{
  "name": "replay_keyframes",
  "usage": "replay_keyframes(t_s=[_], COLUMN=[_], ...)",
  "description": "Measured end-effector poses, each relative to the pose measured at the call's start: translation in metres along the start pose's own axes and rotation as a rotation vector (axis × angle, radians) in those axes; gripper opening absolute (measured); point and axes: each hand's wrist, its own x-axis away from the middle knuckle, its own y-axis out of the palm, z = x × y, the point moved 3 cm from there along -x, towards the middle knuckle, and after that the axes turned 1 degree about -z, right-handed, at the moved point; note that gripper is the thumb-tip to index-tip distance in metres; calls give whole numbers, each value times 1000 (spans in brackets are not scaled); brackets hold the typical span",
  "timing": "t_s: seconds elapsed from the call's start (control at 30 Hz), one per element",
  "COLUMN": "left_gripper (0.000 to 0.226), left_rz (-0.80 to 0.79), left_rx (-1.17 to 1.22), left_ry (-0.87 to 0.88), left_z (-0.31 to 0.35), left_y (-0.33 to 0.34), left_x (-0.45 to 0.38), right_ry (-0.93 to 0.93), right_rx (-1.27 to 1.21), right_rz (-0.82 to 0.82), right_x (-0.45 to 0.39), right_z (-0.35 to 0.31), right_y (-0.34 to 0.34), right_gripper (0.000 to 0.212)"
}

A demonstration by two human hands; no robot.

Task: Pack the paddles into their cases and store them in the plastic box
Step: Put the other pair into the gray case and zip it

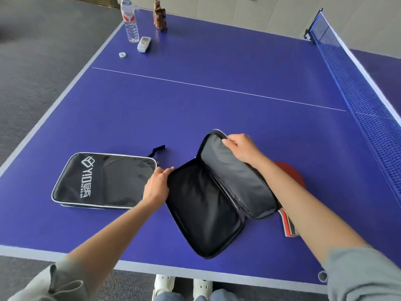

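Observation:
An unzipped black paddle case [204, 209] lies spread on the blue table. My left hand [156, 186] pinches the top left edge of its lower half. My right hand [242, 148] grips the rim of the raised grey-lined flap [234, 177] and holds it up. A red paddle [289, 172] lies under my right forearm, mostly hidden, with its striped handle [289, 227] sticking out near the case's lower right corner. A second black case [102, 181], zipped shut with white lettering, lies flat to the left. No plastic box is in view.
At the far left corner of the table [195, 101] stand a clear water bottle [130, 22], its loose cap [122, 54], a white remote [144, 44] and a brown bottle [160, 18]. The net [351, 83] runs along the right side. The near table edge is just below my forearms.

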Motion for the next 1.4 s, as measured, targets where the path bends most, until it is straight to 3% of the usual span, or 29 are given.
replay_keyframes(t_s=[0.1, 0.23, 0.27, 0.33, 0.4, 0.43, 0.53, 0.57, 0.67, 0.77, 1.13, 1.23, 1.4], left_gripper=[62, 53, 55, 59, 65, 67, 57, 54, 51, 59, 63, 58, 73], left_rz=[51, 50, 43, 65, 149, 199, 214, 170, -4, -107, -184, -182, -198], left_rx=[-50, -65, -91, -138, -272, -343, -378, -375, -530, -586, -626, -543, -512], left_ry=[68, 63, 70, 81, 140, 170, 256, 303, 387, 330, 364, 298, 195], left_z=[-2, -11, -12, -14, -9, -4, 30, 43, 61, 44, 12, 40, 34], left_y=[-17, -23, -21, -19, -16, -14, 9, 22, 69, 90, 84, 82, 101], left_x=[-15, -24, -23, -20, -20, -18, -3, 5, 20, 18, -11, -8, 10], right_ry=[156, 281, 298, 317, 246, 158, -170, -195, -95, -24, 143, 215, 249], right_rx=[-104, -70, -43, -4, 83, 147, 418, 489, 532, 578, 535, 523, 537], right_rz=[18, 90, 122, 134, 104, 90, -20, -59, -93, -69, 47, 52, 18], right_x=[-3, 10, 14, 24, 34, 42, 73, 84, 104, 113, 114, 114, 110], right_z=[47, 97, 107, 117, 119, 112, 96, 96, 106, 104, 81, 71, 51], right_y=[-8, 4, 9, 20, 37, 47, 92, 106, 142, 152, 167, 175, 190], right_gripper=[40, 46, 41, 7, 45, 54, 56, 56, 60, 61, 61, 61, 65])
